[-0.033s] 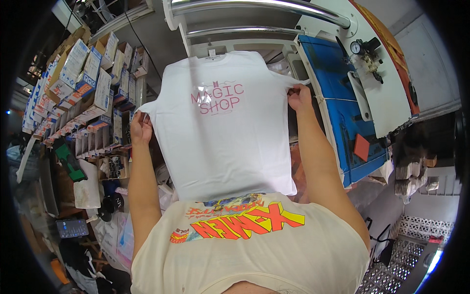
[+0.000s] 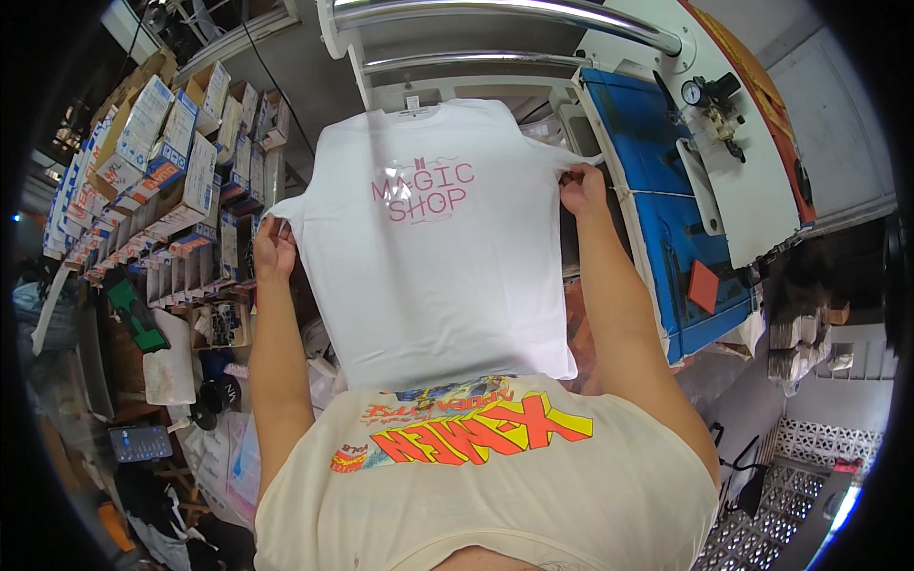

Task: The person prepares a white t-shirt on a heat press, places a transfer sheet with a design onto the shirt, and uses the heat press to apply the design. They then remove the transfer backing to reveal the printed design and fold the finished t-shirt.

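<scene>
A white T-shirt [image 2: 428,276] lies spread out in front of me, its neckline at the far end and its hem close to my body. Pink lettering runs across its chest, with a shiny, film-like patch over part of it. My left hand [image 2: 275,249] pinches the edge of the left sleeve. At the other side, my right hand [image 2: 583,188] grips the right sleeve, which is drawn outward in a point. Whatever surface supports the shirt is mostly hidden under it.
Stacked open cardboard boxes [image 2: 176,152] fill the left side. A metal-barred frame [image 2: 476,59] crosses beyond the shirt. To the right stand a blue-topped table [image 2: 657,219] with a red block [image 2: 703,287], and a pressure gauge [image 2: 692,91]. A lit phone [image 2: 140,443] sits lower left.
</scene>
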`<state>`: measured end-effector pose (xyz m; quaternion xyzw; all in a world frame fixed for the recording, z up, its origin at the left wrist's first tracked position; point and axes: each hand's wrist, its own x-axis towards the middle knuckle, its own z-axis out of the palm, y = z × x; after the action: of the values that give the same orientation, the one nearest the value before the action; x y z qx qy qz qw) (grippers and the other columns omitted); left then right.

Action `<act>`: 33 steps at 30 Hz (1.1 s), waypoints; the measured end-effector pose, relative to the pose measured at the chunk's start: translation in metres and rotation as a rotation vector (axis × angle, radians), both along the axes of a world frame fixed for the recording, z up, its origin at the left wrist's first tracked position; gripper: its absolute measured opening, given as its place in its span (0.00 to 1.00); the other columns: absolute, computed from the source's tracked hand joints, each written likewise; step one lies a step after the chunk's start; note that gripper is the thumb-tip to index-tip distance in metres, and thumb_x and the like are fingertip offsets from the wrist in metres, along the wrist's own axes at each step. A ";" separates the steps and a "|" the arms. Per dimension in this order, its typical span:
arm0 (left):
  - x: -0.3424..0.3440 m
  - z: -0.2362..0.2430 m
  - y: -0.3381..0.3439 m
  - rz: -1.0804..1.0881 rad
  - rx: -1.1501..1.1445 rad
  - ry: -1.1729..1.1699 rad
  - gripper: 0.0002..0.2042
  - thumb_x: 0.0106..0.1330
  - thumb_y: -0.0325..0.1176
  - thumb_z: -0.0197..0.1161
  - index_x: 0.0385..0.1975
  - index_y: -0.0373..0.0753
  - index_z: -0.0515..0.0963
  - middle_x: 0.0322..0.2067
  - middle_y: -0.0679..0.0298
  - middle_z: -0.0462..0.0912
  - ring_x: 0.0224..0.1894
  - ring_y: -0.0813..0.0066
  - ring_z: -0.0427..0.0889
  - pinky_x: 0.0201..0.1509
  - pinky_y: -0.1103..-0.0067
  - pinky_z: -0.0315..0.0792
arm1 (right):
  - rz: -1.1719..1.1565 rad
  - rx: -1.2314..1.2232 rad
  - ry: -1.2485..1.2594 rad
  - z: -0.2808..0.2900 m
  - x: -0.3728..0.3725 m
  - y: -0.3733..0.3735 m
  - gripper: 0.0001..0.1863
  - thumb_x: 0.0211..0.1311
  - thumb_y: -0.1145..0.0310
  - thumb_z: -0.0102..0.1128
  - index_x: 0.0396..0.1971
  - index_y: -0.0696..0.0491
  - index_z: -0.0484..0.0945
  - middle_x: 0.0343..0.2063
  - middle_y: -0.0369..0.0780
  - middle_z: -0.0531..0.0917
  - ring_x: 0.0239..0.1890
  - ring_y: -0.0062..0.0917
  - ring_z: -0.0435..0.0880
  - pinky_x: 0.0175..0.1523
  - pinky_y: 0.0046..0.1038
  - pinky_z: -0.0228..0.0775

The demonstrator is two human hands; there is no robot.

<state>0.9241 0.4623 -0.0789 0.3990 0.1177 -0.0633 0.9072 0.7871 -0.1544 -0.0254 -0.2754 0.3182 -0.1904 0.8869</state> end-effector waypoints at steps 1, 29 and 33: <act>0.000 0.002 -0.002 -0.003 -0.002 0.012 0.07 0.73 0.33 0.60 0.44 0.37 0.79 0.47 0.59 0.85 0.53 0.61 0.82 0.58 0.67 0.78 | -0.007 0.003 0.003 -0.002 -0.002 -0.002 0.04 0.53 0.79 0.55 0.29 0.56 0.74 0.33 0.40 0.76 0.41 0.36 0.73 0.58 0.39 0.67; -0.064 0.045 -0.071 0.101 1.621 -0.547 0.11 0.63 0.31 0.66 0.44 0.35 0.80 0.50 0.51 0.81 0.55 0.50 0.79 0.60 0.63 0.73 | 0.143 -1.925 0.713 -0.013 -0.034 0.064 0.36 0.56 0.57 0.70 0.62 0.58 0.71 0.61 0.54 0.73 0.64 0.50 0.71 0.68 0.44 0.65; -0.128 0.065 -0.137 -0.116 1.502 -0.932 0.11 0.61 0.26 0.65 0.43 0.34 0.79 0.51 0.50 0.80 0.55 0.48 0.78 0.65 0.59 0.70 | 0.291 -2.093 0.274 0.029 -0.074 0.168 0.32 0.57 0.64 0.68 0.62 0.58 0.71 0.65 0.51 0.68 0.67 0.49 0.65 0.70 0.47 0.58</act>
<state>0.7957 0.3253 -0.0136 0.8799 -0.2736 0.1538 0.3567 0.7132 0.0134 0.0040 -0.9550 0.0574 -0.2289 0.1796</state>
